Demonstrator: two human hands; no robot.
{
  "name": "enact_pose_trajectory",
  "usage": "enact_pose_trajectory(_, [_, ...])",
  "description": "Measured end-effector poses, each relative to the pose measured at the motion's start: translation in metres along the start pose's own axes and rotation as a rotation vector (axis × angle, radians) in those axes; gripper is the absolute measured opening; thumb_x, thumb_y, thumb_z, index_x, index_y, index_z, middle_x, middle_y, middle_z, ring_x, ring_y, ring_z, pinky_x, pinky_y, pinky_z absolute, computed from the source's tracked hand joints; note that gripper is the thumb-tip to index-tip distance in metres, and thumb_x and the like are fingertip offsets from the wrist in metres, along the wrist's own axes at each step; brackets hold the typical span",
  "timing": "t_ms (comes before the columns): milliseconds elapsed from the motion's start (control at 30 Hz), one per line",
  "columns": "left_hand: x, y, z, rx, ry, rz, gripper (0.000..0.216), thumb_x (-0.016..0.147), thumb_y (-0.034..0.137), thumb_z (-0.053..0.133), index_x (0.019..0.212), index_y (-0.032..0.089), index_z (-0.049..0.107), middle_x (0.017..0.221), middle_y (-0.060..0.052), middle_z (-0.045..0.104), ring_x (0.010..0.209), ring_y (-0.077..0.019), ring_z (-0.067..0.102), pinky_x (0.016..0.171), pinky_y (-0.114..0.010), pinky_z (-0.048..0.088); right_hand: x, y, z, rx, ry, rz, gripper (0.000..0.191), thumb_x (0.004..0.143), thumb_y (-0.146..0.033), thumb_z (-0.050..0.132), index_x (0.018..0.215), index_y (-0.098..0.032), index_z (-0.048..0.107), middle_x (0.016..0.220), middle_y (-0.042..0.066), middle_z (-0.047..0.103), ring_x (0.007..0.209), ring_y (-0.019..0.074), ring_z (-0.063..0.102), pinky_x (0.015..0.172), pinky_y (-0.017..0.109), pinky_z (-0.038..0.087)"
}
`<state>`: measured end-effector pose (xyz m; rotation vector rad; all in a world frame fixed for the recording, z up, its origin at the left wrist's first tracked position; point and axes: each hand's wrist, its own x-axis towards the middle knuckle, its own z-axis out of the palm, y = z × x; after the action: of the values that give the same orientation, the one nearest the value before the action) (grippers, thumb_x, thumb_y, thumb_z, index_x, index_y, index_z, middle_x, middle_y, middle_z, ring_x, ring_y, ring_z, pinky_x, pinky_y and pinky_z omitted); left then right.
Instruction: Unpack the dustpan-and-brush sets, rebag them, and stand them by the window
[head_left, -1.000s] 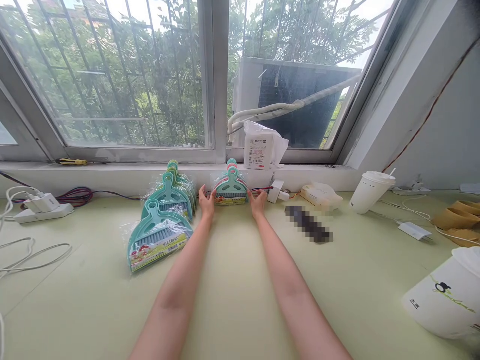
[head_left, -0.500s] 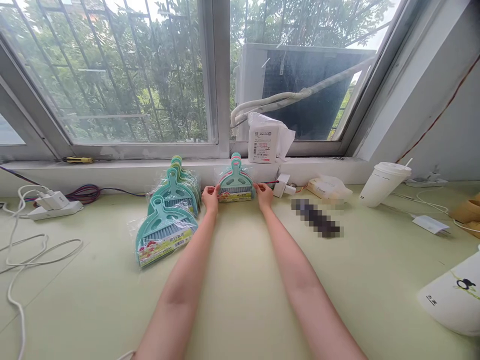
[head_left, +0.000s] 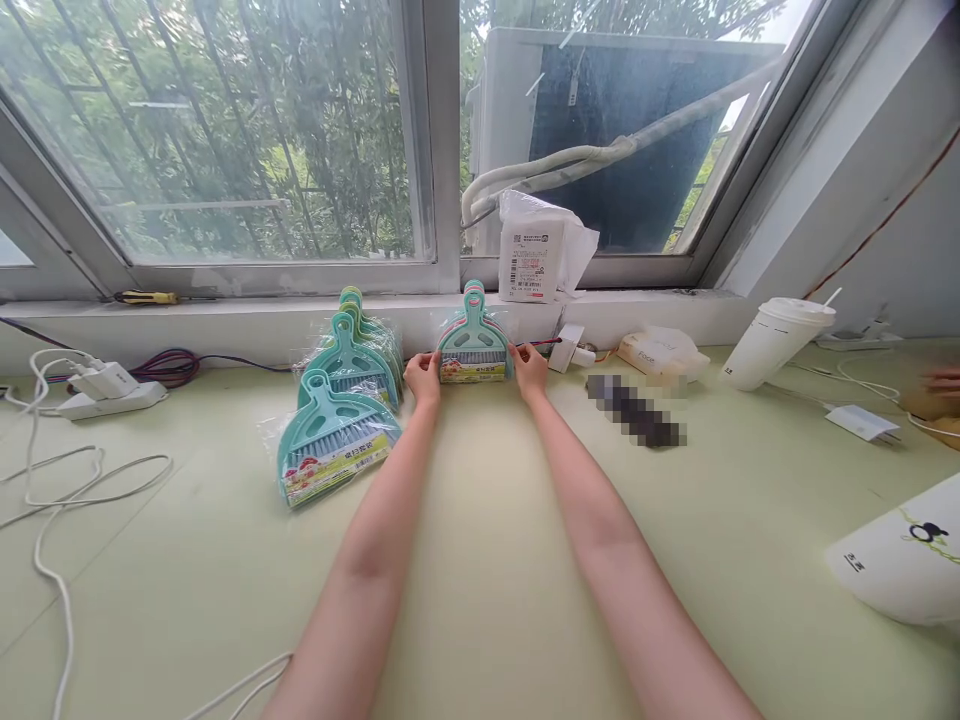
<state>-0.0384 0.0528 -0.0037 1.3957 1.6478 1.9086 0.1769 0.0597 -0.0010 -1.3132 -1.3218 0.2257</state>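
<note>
A small stack of packaged teal and pink mini dustpan sets (head_left: 473, 345) stands upright against the window ledge at the far side of the pale green table (head_left: 480, 560). My left hand (head_left: 424, 377) grips its left lower corner and my right hand (head_left: 529, 368) grips its right lower corner, fingers closed on the wrapping. To the left, a row of several more teal dustpan sets (head_left: 341, 400) lies overlapping on the table, the nearest one flat with its label facing up.
A white power strip (head_left: 105, 393) with cables sits far left. A wrapped white package (head_left: 536, 255) rests on the sill. A tissue pack (head_left: 660, 352), a white lidded cup (head_left: 776, 340), a charger (head_left: 861, 422) and a white bag (head_left: 900, 555) lie right.
The view has tilted and shifted slightly; both hands stay on the upright stack, which sits a little nearer the ledge. Another person's fingers appear at the far right edge.
</note>
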Motion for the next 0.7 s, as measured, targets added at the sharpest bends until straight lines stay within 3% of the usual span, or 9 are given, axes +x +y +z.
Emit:
enact_pose_trajectory(100, [-0.003, 0.003, 0.001, 0.016, -0.01, 0.046, 0.025, 0.084, 0.041, 0.057, 0.077, 0.017, 0.061, 0.076, -0.006, 0.062, 0.074, -0.0197, 0.059, 0.078, -0.034, 0.046, -0.003, -0.003, 0.001, -0.01, -0.015, 0.013, 0.049, 0.083, -0.067, 0.039, 0.071, -0.021, 0.052, 0.07, 0.004, 0.063, 0.065, 0.0188, 0.054, 0.065, 0.028, 0.036])
enact_pose_trajectory(167, [-0.008, 0.006, 0.001, 0.024, 0.008, 0.085, 0.022, 0.085, 0.037, 0.057, 0.091, 0.016, 0.06, 0.092, -0.01, 0.06, 0.082, -0.02, 0.059, 0.081, -0.035, 0.046, -0.006, -0.007, 0.0, -0.038, -0.007, 0.009, 0.044, 0.084, -0.063, 0.039, 0.077, -0.021, 0.051, 0.078, 0.005, 0.062, 0.07, 0.019, 0.054, 0.067, 0.028, 0.037])
enact_pose_trajectory(300, [-0.027, 0.019, -0.011, 0.035, 0.056, 0.135, 0.044, 0.079, 0.031, 0.066, 0.117, 0.019, 0.048, 0.125, -0.016, 0.043, 0.099, -0.0222, 0.057, 0.089, -0.037, 0.045, -0.02, -0.018, -0.009, -0.081, 0.118, 0.005, 0.035, 0.085, -0.054, 0.042, 0.098, -0.021, 0.045, 0.099, 0.008, 0.056, 0.084, 0.0194, 0.052, 0.071, 0.029, 0.04])
enact_pose_trajectory(433, [-0.059, 0.036, -0.037, 0.113, -0.029, 0.2, 0.043, 0.079, 0.025, 0.066, 0.117, 0.019, 0.046, 0.127, -0.017, 0.038, 0.099, -0.0232, 0.056, 0.093, -0.04, 0.043, -0.052, -0.036, -0.031, -0.123, 0.097, -0.036, 0.029, 0.088, -0.043, 0.039, 0.105, -0.02, 0.041, 0.104, 0.01, 0.052, 0.089, 0.0203, 0.053, 0.069, 0.03, 0.042])
enact_pose_trajectory(567, [-0.1, 0.055, -0.068, 0.18, -0.226, 0.276, 0.023, 0.082, 0.015, 0.056, 0.104, 0.02, 0.055, 0.116, -0.012, 0.043, 0.082, -0.0178, 0.057, 0.086, -0.039, 0.047, -0.109, -0.063, -0.073, -0.138, -0.082, -0.192, 0.025, 0.088, -0.032, 0.039, 0.11, -0.021, 0.041, 0.105, 0.01, 0.05, 0.089, 0.0206, 0.053, 0.068, 0.031, 0.045])
enact_pose_trajectory(700, [-0.141, 0.075, -0.107, 0.188, -0.502, 0.464, 0.021, 0.083, 0.011, 0.044, 0.077, 0.022, 0.062, 0.104, -0.008, 0.05, 0.083, -0.019, 0.056, 0.085, -0.04, 0.047, -0.174, -0.077, -0.155, -0.104, -0.21, -0.407, 0.034, 0.085, -0.023, 0.043, 0.119, -0.024, 0.037, 0.12, 0.011, 0.048, 0.102, 0.0214, 0.053, 0.082, 0.037, 0.048])
